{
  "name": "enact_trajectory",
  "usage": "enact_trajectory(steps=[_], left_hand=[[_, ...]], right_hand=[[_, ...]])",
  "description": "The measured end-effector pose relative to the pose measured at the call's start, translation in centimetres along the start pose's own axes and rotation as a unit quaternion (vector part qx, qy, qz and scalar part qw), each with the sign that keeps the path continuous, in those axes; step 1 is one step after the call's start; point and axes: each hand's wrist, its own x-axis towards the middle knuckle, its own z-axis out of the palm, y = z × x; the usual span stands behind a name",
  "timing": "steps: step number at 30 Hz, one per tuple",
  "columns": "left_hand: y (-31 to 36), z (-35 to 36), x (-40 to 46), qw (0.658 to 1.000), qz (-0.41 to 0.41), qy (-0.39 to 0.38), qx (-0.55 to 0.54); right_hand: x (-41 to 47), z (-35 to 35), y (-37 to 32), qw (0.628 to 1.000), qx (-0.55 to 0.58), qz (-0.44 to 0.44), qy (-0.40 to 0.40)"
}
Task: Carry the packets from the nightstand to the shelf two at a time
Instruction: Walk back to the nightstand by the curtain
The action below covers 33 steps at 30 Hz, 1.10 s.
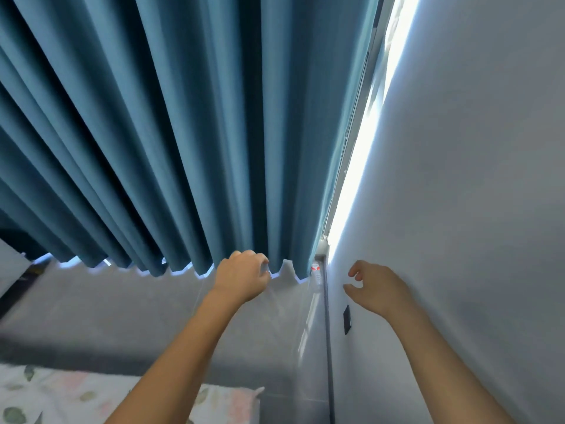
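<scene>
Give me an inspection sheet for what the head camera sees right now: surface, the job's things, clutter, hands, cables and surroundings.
Surface: no nightstand or shelf in view; grey floor below, blurred.
Job's things: no packet clearly seen; something small and pale shows at the left hand's fingertips, too blurred to name.
Clutter: small white and red object at the curtain's corner, unclear.
Hands: left hand curled at the curtain hem; right hand loosely curled, holding nothing, near the wall.
Cables: nothing seen.
Surroundings: blue curtain, bright window strip, pale wall with a dark plate, floral bedding.
</scene>
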Motion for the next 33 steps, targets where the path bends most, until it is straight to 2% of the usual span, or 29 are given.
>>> enact_trajectory(steps=[7, 12, 18, 26, 33], left_hand=[[-3.0, -2.7, 12.2, 0.999, -0.054, 0.004, -0.004], [-7.6, -4.1, 19.3, 0.990, -0.142, 0.015, 0.002], [-14.4, -6.1, 22.3, 0.969, -0.246, 0.021, -0.007], [-28.0, -8.4, 18.8, 0.912, -0.408, 0.008, -0.033], [-45.2, -10.3, 13.6, 0.847, -0.530, 0.022, -0.034]], right_hand=[[15.3, -2.1, -5.3, 0.998, -0.026, -0.054, -0.028], [26.4, -3.1, -10.4, 0.989, -0.039, -0.143, -0.028], [35.8, -3.1, -18.1, 0.962, -0.099, -0.245, -0.063], [42.5, 2.8, -37.0, 0.885, -0.170, -0.417, -0.120], [44.0, 11.5, -58.1, 0.821, -0.196, -0.516, -0.145]])
